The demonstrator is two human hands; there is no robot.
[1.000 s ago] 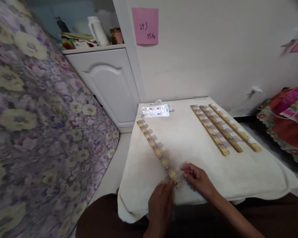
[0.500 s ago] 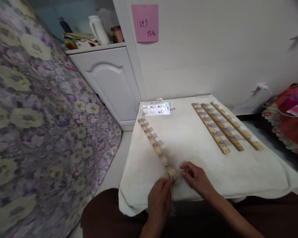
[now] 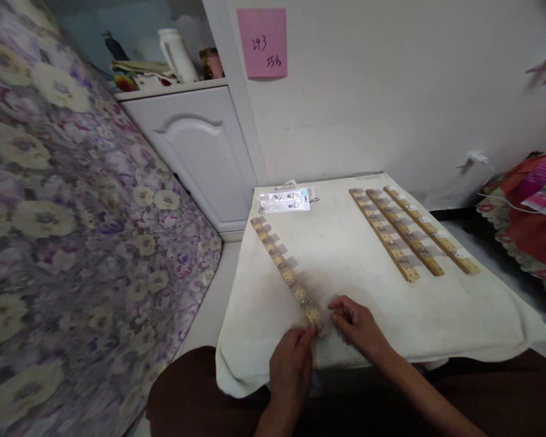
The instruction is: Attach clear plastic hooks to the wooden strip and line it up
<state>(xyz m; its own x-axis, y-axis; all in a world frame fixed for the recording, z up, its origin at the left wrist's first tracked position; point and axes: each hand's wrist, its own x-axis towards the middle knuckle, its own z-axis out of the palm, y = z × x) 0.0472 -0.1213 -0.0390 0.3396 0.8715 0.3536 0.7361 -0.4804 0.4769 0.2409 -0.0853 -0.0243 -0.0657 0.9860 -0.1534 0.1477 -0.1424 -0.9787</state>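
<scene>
A narrow wooden strip [image 3: 287, 276] with small holes and shiny metal and clear pieces along it lies slanted across the left of the table. At its near end, my left hand [image 3: 292, 361] is closed, with thumb and forefinger pinching the strip's tip. Just right of that end, my right hand [image 3: 355, 325] is held low over the cloth with its fingers curled together. Whatever small thing may be between the right fingertips is too small to make out. Some clear material shows faintly by the strip's near end.
Three similar wooden strips [image 3: 403, 233] lie side by side on the right of the white-covered table [image 3: 341, 243]. A clear blister pack [image 3: 284, 200] with small metal parts is at the back left. Behind stand a white cabinet [image 3: 191, 152] and a floral curtain [image 3: 73, 212].
The whole view has shifted very slightly. Both hands keep nearly the same pose at the near end of the wooden strip.
</scene>
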